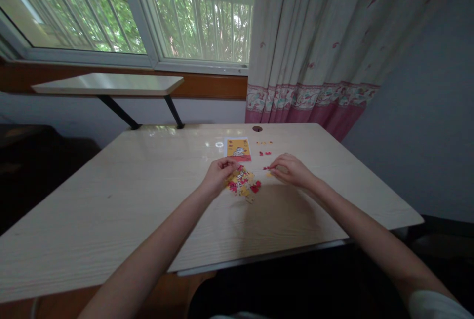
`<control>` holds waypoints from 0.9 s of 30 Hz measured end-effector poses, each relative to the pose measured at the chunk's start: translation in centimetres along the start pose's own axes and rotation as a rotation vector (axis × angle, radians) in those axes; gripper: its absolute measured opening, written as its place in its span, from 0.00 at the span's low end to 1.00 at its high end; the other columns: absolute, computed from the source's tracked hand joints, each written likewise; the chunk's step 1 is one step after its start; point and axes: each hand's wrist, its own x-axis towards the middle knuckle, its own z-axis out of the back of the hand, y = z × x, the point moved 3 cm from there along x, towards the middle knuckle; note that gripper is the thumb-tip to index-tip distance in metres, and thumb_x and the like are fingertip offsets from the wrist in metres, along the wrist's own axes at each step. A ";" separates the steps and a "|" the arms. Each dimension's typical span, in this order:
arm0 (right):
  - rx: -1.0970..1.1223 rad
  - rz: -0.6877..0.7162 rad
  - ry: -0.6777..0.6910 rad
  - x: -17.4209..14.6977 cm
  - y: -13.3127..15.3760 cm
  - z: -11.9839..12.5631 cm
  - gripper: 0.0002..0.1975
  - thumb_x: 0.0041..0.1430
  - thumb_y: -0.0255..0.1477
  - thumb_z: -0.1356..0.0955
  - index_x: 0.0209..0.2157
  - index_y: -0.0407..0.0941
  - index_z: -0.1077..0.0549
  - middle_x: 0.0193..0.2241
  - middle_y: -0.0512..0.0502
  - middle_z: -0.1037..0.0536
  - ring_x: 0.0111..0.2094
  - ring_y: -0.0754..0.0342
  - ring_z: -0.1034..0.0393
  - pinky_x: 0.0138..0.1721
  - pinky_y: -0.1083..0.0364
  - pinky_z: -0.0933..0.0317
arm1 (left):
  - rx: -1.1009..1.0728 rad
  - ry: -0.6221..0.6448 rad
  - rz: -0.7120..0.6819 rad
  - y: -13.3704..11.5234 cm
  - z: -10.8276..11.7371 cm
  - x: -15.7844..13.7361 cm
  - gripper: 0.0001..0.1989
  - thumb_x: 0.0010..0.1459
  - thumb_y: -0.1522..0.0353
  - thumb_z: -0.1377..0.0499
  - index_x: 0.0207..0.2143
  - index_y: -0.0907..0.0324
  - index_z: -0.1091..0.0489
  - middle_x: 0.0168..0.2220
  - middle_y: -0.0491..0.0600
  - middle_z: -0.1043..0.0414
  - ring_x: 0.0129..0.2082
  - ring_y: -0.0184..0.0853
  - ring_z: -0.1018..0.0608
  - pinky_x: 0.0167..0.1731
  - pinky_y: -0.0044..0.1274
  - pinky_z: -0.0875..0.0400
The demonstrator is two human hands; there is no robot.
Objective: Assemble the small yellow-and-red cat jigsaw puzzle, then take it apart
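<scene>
A pile of small jigsaw puzzle pieces (242, 183), yellow, red and white, lies loose on the pale wooden table (155, 210). My left hand (219, 176) is over the pile's left edge, thumb and fingers pinched together at a red puzzle piece (240, 167). To the right of the pile, my right hand (291, 169) is closed, its fingertips on another red puzzle piece (266, 168) at the table surface. A yellow piece (269, 174) lies just under those fingers. Behind the pile is a picture card (237, 147) showing a white animal figure on orange and red.
Farther back sit a short row of yellow-orange pieces (264, 142) and a few red pieces (265, 153). A round cable hole (257, 129) is near the table's back edge. A raised shelf (111, 83) on black legs stands at the back left, and a curtain (307, 62) hangs behind.
</scene>
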 end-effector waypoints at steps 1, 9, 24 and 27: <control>-0.014 0.025 0.007 0.7 1.0 -0.2 0.08 0.58 0.33 0.36 0.34 0.45 0.27 0.32 0.45 0.24 0.36 0.52 0.32 0.40 0.52 0.41 | -0.059 -0.015 0.029 0.0 -0.2 -0.1 0.12 0.38 0.64 0.34 0.22 0.62 0.31 0.19 0.44 0.32 0.17 0.24 0.36 0.19 0.19 0.44; 0.013 0.055 -0.099 4.6 5.8 -3.1 0.11 0.54 0.40 0.33 0.35 0.48 0.27 0.32 0.46 0.24 0.35 0.52 0.31 0.40 0.52 0.42 | -0.257 -0.023 0.117 0.5 -1.1 -0.6 0.13 0.35 0.66 0.33 0.23 0.62 0.32 0.14 0.39 0.38 0.14 0.21 0.41 0.15 0.16 0.49; 0.079 -0.103 -0.358 2.5 6.0 -4.9 0.10 0.59 0.37 0.36 0.35 0.50 0.25 0.30 0.47 0.23 0.32 0.53 0.31 0.38 0.52 0.40 | -0.164 0.150 0.151 0.8 -1.8 -1.1 0.11 0.39 0.64 0.34 0.21 0.63 0.30 0.12 0.39 0.43 0.13 0.21 0.44 0.15 0.17 0.54; 0.175 -0.172 -0.318 2.7 5.7 -5.1 0.10 0.58 0.36 0.36 0.32 0.49 0.24 0.27 0.47 0.25 0.29 0.53 0.32 0.35 0.53 0.39 | -0.133 0.148 0.116 0.8 -1.9 -1.2 0.10 0.38 0.65 0.34 0.20 0.62 0.29 0.15 0.42 0.37 0.16 0.23 0.38 0.17 0.18 0.46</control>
